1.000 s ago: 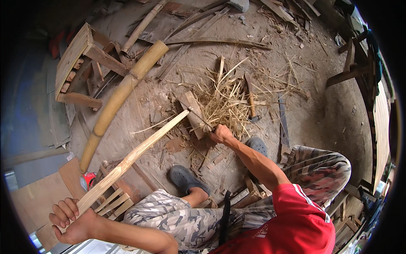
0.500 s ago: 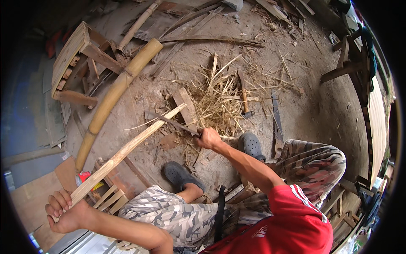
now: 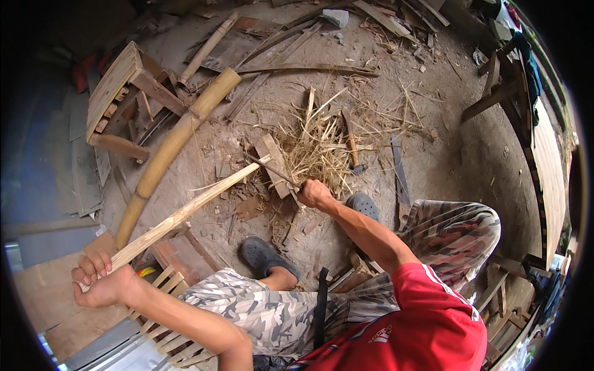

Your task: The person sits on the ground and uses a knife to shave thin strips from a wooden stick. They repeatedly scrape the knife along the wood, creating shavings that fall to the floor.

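Note:
My left hand point(image 3: 104, 278) is closed round the near end of a long pale strip of split bamboo point(image 3: 185, 211). The strip slants away to the right, and its far end lies over a flat wooden block point(image 3: 278, 183) on the ground. In my closed right hand point(image 3: 316, 194) is the handle of a long-bladed knife point(image 3: 281, 175). Its dark blade crosses the strip near the far end and looks narrow, nearly edge-on. A thin curled shaving point(image 3: 207, 187) stands off the strip's side. Whether the blade is cutting cannot be seen.
Beyond the block lies a heap of shavings point(image 3: 318, 145) with a hammer point(image 3: 352, 142) and a handsaw point(image 3: 400, 170) to its right. A thick bamboo pole point(image 3: 164, 164) leans by a wooden stool point(image 3: 117, 93) at left. Wooden furniture point(image 3: 547, 179) stands at right.
The knife and right hand have shifted slightly right, toward the strip's far end, and the blade has turned more edge-on. My left hand and the strip's near end appear higher; the whole view has shifted slightly.

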### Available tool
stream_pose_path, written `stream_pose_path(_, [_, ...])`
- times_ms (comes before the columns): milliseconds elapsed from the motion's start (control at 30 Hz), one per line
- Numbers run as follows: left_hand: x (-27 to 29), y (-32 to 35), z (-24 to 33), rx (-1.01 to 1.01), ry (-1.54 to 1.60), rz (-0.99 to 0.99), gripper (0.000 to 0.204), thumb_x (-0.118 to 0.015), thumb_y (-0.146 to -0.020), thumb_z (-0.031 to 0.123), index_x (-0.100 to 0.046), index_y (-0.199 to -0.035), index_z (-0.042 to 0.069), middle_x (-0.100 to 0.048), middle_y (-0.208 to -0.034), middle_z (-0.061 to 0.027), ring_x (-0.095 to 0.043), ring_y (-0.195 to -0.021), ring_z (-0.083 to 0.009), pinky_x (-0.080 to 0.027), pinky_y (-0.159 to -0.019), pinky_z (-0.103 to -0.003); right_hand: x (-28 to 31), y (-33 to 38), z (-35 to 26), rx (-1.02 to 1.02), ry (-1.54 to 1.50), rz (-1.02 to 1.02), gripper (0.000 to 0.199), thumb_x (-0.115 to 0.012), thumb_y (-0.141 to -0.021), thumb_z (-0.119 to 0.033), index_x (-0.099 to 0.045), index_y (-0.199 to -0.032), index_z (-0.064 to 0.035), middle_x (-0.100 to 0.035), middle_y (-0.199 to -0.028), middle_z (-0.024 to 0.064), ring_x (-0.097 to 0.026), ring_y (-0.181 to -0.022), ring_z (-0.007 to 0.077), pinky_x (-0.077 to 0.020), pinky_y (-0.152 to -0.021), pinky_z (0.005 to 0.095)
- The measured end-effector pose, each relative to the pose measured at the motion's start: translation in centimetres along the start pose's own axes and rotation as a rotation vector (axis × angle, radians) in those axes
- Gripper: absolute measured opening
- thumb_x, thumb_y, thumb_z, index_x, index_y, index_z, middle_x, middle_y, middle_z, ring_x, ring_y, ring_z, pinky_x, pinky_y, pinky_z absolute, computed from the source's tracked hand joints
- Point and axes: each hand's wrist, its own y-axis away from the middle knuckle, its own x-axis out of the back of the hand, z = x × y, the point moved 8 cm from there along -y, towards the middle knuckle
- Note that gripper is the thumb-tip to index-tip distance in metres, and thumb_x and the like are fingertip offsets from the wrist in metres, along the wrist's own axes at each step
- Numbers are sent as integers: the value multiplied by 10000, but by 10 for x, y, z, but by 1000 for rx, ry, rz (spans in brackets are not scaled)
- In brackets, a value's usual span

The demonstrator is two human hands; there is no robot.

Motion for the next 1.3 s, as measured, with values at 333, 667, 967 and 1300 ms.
stream_pose_path(333, [-16,15,-5,33,56,-24,309,-449,-782,346,-272,-579,195,-258,-523,22,-234,-415,-103,-208,-409,-246,11,14,29,-127,-134,164,276,-582,-798,-201,-722,-925,0,-718,-924,209,-717,-884,334,-584,-706,416])
stream_pose_path(667, [-1,25,3,-218,62,-5,544,-344,-985,619,-486,-855,110,-391,-575,-1,-358,-453,-124,-318,-439,-260,69,62,-7,-30,-222,140,329,-636,-809,-261,-649,-945,38,-689,-901,231,-684,-866,372,-536,-757,437])
stream_pose_path(967, [-15,37,9,-113,111,-183,647,-275,-983,656,-480,-683,120,-350,-483,15,-319,-382,-106,-279,-385,-235,127,216,-157,353,-475,204,384,-703,-858,-352,-581,-996,-15,-620,-681,158,-628,-629,302,-489,-626,430])
stream_pose_path(1300, [-24,53,11,-57,188,-297,435,-382,-967,414,-404,-627,144,-292,-448,24,-253,-311,-90,-213,-316,-228,114,241,-193,429,-402,369,214,-634,-842,-239,-581,-819,-33,-582,-611,239,-599,-631,460,-480,-563,508])
